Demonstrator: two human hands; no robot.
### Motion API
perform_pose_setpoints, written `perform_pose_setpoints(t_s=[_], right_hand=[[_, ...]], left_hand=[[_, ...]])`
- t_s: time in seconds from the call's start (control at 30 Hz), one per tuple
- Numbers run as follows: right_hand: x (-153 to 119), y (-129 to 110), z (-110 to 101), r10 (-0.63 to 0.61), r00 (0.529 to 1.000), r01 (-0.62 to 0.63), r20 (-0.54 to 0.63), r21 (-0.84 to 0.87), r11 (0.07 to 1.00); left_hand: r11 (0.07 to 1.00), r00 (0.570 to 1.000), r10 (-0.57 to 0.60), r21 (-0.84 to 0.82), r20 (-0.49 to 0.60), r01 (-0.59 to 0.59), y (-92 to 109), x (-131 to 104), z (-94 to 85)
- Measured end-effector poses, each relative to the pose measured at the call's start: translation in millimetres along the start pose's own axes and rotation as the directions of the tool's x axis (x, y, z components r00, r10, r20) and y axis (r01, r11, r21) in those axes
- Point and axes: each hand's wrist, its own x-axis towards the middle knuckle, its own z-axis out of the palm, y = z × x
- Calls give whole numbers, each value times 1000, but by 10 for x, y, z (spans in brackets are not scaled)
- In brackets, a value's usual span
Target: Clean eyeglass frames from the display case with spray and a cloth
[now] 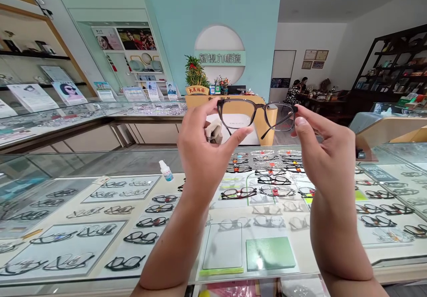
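Glass counter [306,254] below | eyeglasses [260,106] raised between hands | left grip [232,116] pinching one end, right grip [299,114] the other

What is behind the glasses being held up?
Behind the glasses, partly visible through the lenses, is a wooden front desk, with a turquoise wall beyond. The left hand covers part of the desk, so that section is hidden.

Glass display counter [102,215], small bottle [166,171] on top
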Motion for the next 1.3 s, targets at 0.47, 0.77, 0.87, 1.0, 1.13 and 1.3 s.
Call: perform_pose_setpoints(t_s=[0.47,0.77,0.87,1.0,1.13,1.3], right_hand=[[8,-3,6,-33,999,33,21,-12,999],[54,47,167,38,992,-41,121,24,999],[52,72,206,50,991,-57,125,59,997],[29,88,228,27,999,-30,27,120,992],[8,87,226,-42,993,55,-114,119,991],[-14,41,194,-72,985,95,-159,137,986]], left_hand=[[992,996,-82,-92,43,85,1,8,-8],[998,1000,-22,-52,-13,22,-8,27,-45],[999,1000,-7,-34,-13,7,-15,36,-53],[999,1000,-11,-44,-10,11,-69,37,-12],[996,999,-50,-71,17,51,-148,17,64],[993,997,-67,-98,44,71,-183,-1,114]])
